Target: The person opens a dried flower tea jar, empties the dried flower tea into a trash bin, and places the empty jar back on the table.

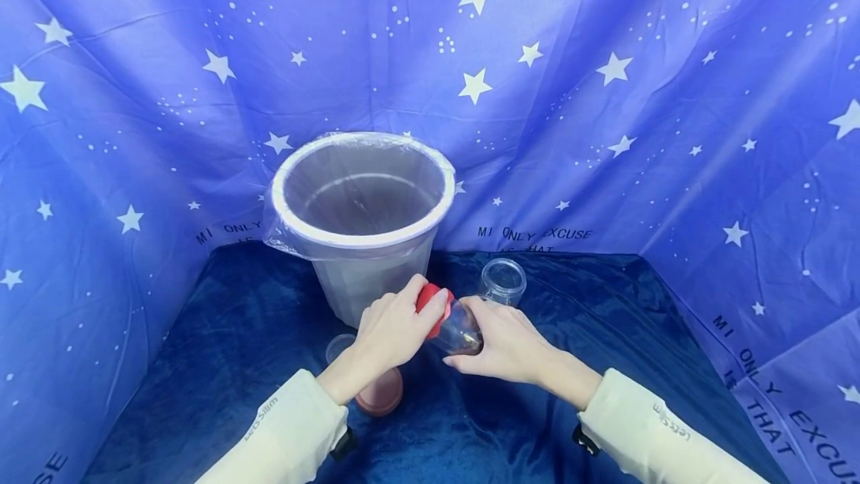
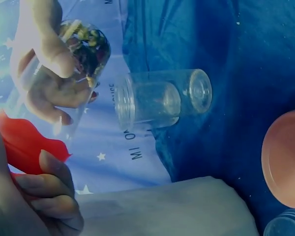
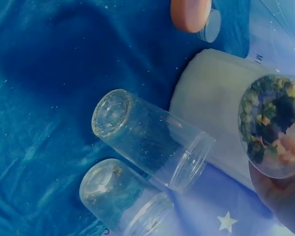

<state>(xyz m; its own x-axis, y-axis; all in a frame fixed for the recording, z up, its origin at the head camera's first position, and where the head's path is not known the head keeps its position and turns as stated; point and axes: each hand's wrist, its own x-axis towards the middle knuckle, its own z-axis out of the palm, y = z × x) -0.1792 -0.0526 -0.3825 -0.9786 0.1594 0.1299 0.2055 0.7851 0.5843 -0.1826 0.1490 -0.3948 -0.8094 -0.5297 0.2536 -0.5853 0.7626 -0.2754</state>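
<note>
The left hand (image 1: 393, 331) grips the red lid (image 1: 432, 305) of a clear jar (image 1: 460, 329), whose body the right hand (image 1: 507, 346) holds, in front of the lined bin (image 1: 363, 226) above the blue worktop (image 1: 235, 349).

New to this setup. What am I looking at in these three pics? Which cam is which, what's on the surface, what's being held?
No machine here: a person works with two bare hands. The wide picture comes from a camera on the head, looking down at the hands. The other two come from cameras on the left and right wrists, so they look tilted.

The left hand has its grip on a red lid. The right hand holds the clear jar under that lid; the wrist views show dried bits inside it.

On the dark blue cloth stands a white bin lined with a clear bag. Beside it are empty clear jars without lids; the right wrist view shows two. A pinkish-red lid and another jar sit under the left forearm. Starry blue fabric walls the space.
</note>
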